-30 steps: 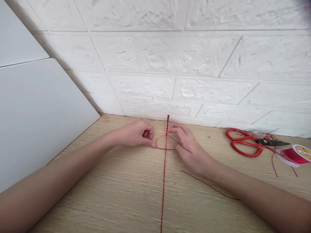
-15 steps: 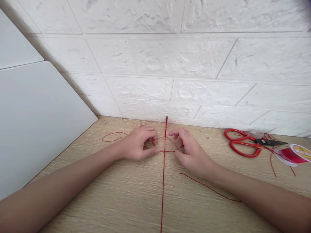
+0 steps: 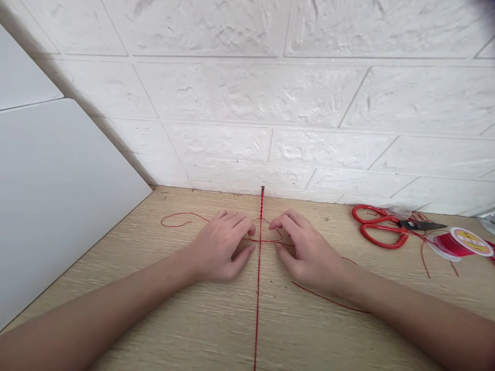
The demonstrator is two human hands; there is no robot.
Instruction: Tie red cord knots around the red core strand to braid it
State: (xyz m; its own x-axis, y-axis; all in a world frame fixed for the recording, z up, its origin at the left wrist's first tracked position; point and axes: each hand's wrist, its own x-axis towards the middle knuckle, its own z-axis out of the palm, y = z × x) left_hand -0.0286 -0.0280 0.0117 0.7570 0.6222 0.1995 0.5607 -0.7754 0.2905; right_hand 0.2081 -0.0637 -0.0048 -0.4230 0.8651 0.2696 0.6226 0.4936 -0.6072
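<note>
A red cord (image 3: pixel 258 288) runs straight from a small nail (image 3: pixel 263 187) at the wall's foot to the near edge of view, its top part twisted or knotted. Thin red thread forms a small loop (image 3: pixel 276 238) across this cord. Left of the loop is my left hand (image 3: pixel 222 247), its thumb and index finger apart and its fingertips by the thread. My right hand (image 3: pixel 303 245) lies on the other side, thumb and index also apart, curved near the loop's right end. Whether any fingertip touches the thread I cannot tell.
Red-handled scissors (image 3: pixel 382 226) lie at the right beside a spool of red thread (image 3: pixel 460 242) and some clear plastic. A loose thread end (image 3: pixel 328 299) lies by my right forearm. White panels (image 3: pixel 69 196) stand at the left, a white brick-patterned wall (image 3: pixel 240 93) behind.
Both hands have drawn slightly toward me, and my left thumb has come away from the cord crossing. The loop around the upright cord has become a little smaller. The view has shifted slightly.
</note>
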